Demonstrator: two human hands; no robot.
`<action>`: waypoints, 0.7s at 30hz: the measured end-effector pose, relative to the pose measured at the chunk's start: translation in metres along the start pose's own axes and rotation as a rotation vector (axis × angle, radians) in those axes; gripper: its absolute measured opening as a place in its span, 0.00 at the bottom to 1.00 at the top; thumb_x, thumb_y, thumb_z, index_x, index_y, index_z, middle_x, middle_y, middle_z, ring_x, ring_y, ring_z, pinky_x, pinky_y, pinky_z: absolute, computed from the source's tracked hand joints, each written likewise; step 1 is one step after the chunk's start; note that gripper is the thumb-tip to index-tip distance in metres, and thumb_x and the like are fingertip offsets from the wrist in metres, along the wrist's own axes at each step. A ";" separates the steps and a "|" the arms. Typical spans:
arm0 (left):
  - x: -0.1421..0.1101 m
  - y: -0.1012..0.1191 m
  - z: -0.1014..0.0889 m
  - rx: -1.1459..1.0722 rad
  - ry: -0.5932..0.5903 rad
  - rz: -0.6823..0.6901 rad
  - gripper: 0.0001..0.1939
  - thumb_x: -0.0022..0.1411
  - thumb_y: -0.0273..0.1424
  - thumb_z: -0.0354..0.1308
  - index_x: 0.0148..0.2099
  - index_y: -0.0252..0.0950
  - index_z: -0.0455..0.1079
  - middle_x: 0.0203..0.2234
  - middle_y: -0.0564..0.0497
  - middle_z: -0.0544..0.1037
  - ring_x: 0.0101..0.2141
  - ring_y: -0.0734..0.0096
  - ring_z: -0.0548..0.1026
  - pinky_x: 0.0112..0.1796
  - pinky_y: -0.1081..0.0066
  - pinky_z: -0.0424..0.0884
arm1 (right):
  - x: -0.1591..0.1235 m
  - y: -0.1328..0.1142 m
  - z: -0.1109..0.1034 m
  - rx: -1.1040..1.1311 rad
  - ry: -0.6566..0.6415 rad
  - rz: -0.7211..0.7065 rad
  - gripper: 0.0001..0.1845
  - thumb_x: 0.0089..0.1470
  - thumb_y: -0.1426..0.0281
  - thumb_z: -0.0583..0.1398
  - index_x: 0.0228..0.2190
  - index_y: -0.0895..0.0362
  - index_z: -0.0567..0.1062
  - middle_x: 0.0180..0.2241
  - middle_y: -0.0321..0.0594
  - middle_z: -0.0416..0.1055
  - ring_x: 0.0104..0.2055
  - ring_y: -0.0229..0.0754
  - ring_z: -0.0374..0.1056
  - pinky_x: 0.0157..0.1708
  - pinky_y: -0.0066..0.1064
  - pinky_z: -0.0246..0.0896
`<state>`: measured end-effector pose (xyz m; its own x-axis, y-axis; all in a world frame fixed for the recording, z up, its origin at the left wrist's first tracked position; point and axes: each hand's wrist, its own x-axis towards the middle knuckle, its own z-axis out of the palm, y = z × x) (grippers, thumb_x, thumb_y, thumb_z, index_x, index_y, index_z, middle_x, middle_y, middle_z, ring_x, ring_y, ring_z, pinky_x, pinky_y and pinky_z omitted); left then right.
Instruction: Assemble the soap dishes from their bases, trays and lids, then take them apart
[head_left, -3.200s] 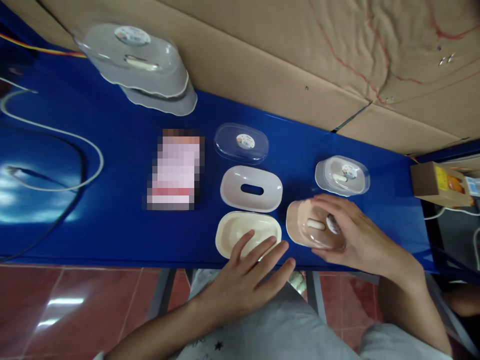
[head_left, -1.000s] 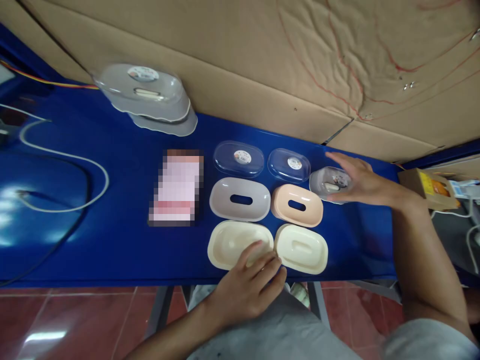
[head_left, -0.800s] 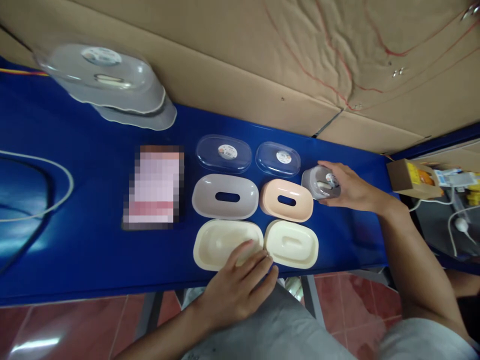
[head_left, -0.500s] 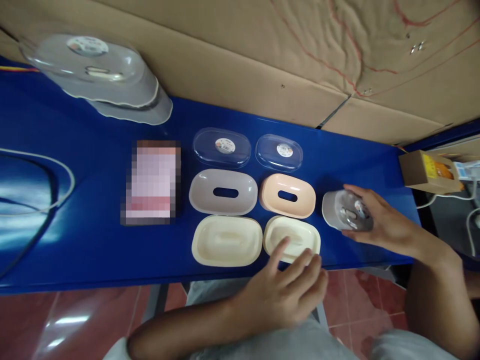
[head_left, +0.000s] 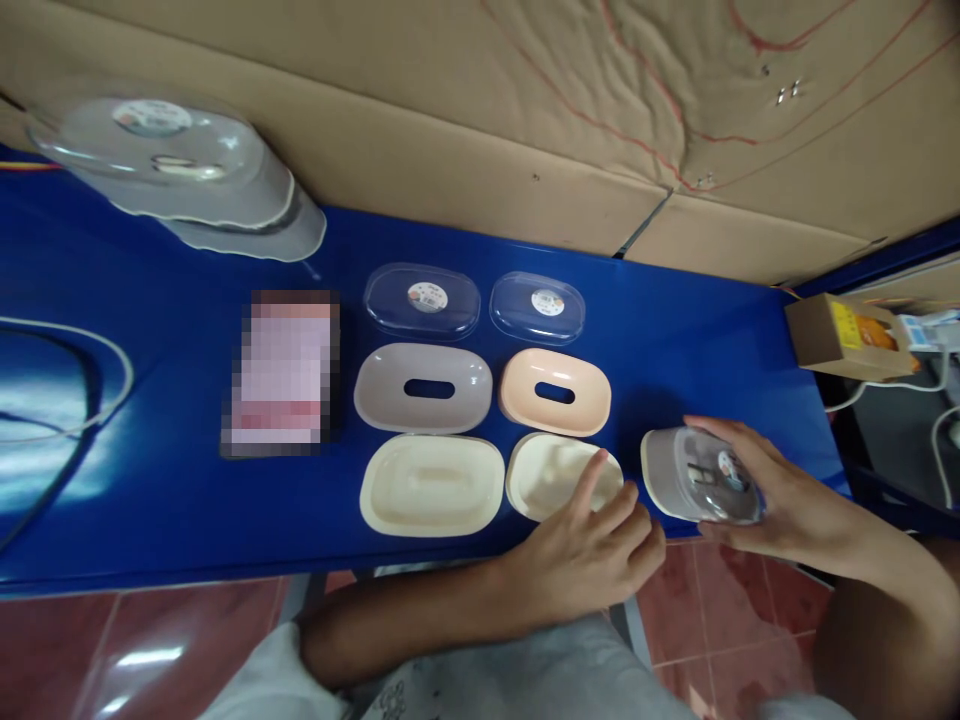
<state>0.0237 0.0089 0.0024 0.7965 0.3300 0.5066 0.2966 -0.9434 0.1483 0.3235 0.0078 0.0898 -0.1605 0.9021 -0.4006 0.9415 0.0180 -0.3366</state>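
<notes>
My right hand (head_left: 780, 500) grips a small grey oval soap box (head_left: 670, 475) with a clear, labelled lid. It is tilted at the right part of the blue table, and its far end is hidden by my fingers. My left hand (head_left: 600, 550) holds nothing; its index finger points over the smaller cream tray (head_left: 536, 475), the other fingers loosely curled. Left of that lies a larger cream tray (head_left: 431, 485). Behind them are a grey slotted tray (head_left: 382, 388) and a peach slotted tray (head_left: 589, 398). Two clear lids with round labels, a larger lid (head_left: 390, 300) and a smaller lid (head_left: 517, 305), lie farther back.
A pixelated phone-shaped object (head_left: 281, 365) lies left of the trays. Grey containers with a clear lid (head_left: 225, 135) are stacked at the back left. A white cable (head_left: 112, 350) curves at the left. Cardboard (head_left: 450, 160) lines the back; a small carton (head_left: 814, 340) stands right.
The peach box came apart into trays and a lid. My right hand took hold of the grey soap box and brought it toward me. My left hand shifted right, over the smaller cream tray.
</notes>
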 end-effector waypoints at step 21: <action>-0.014 0.000 -0.001 0.089 -0.028 -0.073 0.14 0.76 0.29 0.56 0.59 0.35 0.76 0.60 0.40 0.78 0.65 0.50 0.70 0.70 0.29 0.55 | 0.084 -0.009 -0.049 -0.159 0.007 -0.161 0.57 0.53 0.47 0.72 0.74 0.41 0.52 0.72 0.52 0.60 0.73 0.72 0.58 0.69 0.69 0.59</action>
<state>0.0124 0.0040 -0.0036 0.7850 0.4000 0.4730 0.3991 -0.9105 0.1077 0.3163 0.1043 0.1012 -0.3104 0.8853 -0.3463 0.9390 0.2288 -0.2569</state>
